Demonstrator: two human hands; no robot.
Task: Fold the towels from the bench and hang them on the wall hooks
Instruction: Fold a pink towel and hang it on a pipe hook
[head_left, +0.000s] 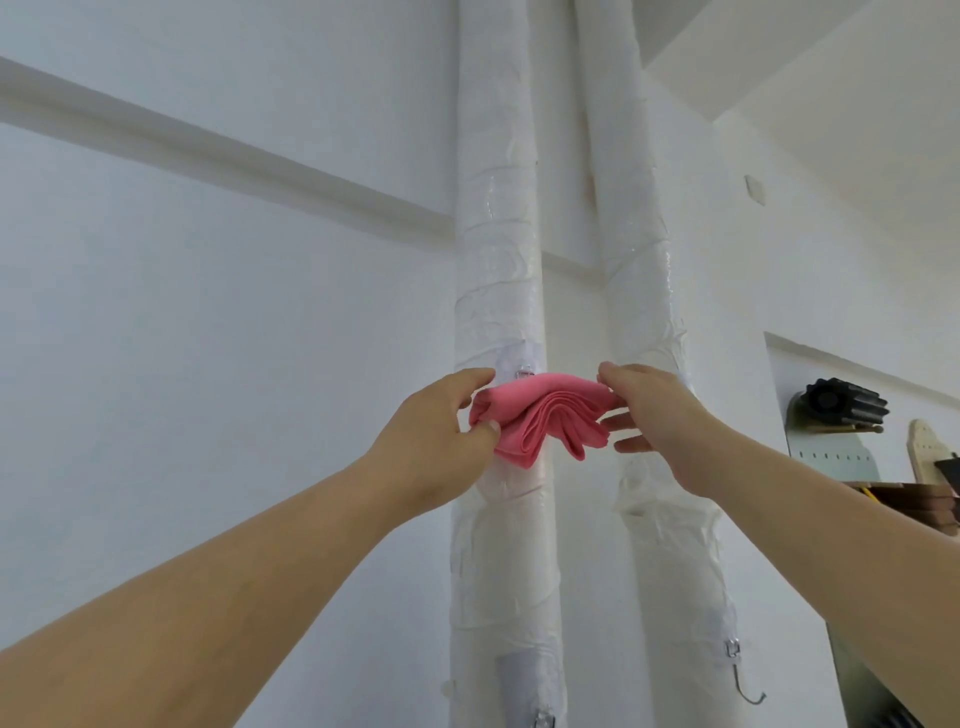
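Note:
A folded pink towel (543, 418) is held up against the left white wrapped pipe (496, 260), just under a small metal hook (523, 371) on a clear adhesive pad. My left hand (441, 421) pinches the towel's left end between thumb and fingers. My right hand (649, 405) holds the right end, thumb on top and fingers beneath. The towel's layered folds sag down in the middle between my hands.
A second wrapped pipe (644, 291) runs beside the first, with a wire hook (740, 673) low on it. Another hook (698, 719) sits at the bottom of the left pipe. A shelf with a black ribbed object (844, 405) stands at right.

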